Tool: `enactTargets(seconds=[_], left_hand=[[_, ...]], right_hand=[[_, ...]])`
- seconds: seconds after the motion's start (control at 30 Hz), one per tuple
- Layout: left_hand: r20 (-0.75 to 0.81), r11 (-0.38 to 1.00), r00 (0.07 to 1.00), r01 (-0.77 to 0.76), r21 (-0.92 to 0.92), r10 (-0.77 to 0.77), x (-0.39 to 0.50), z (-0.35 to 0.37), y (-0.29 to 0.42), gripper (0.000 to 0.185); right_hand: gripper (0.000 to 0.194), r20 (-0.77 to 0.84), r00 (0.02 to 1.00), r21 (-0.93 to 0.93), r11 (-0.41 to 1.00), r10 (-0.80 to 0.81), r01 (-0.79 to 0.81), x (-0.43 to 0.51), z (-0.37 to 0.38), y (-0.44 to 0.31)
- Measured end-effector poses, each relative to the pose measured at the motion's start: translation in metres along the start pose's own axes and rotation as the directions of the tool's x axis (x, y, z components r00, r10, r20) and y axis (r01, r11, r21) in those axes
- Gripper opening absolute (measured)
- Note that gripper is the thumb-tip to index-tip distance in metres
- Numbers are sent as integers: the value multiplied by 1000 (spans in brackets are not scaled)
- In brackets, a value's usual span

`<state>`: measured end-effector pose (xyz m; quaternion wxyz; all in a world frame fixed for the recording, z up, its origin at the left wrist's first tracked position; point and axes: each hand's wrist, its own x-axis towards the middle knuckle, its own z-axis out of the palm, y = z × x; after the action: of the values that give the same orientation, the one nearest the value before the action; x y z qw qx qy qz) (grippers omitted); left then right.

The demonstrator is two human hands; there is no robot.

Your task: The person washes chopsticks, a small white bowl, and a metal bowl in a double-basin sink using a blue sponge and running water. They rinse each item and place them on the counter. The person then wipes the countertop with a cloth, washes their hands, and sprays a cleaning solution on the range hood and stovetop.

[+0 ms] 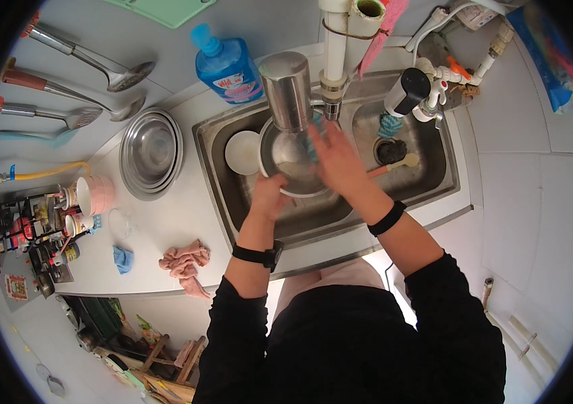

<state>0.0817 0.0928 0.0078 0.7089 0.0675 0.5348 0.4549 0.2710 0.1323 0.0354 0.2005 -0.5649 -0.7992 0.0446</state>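
Observation:
In the left sink basin (236,212) I see a round stainless-steel bowl (291,156), tilted above the sink floor. My left hand (270,196) grips its near-left rim, with the thumb over the edge. Blurred by motion, my right hand (336,159) is at the bowl's right side and holds a blue-and-white striped cloth (313,139) against it; the fingers largely hide the cloth. A steel cylinder (286,91) attached beside the faucet (333,107) covers the bowl's far part. Left of the bowl lies a white bowl (242,152), partly hidden by it.
Nested steel bowls (150,151) stand on the left counter, near a pink rag (185,262) and a blue cloth (123,259). A blue soap bottle (228,70) is behind the sink. The right basin holds another striped cloth (390,124) and an orange-handled brush (392,165).

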Motion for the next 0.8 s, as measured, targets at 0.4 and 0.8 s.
enactTargets(seconds=[0.4, 0.8], left_hand=[[31, 990, 998, 48, 132, -53, -20, 17, -22, 73], [208, 234, 800, -396, 888, 563, -18, 39, -24, 92]], right_hand=[[43, 524, 817, 687, 448, 240, -572, 4, 80, -22], [38, 721, 669, 625, -586, 181, -516, -9, 25, -22]])
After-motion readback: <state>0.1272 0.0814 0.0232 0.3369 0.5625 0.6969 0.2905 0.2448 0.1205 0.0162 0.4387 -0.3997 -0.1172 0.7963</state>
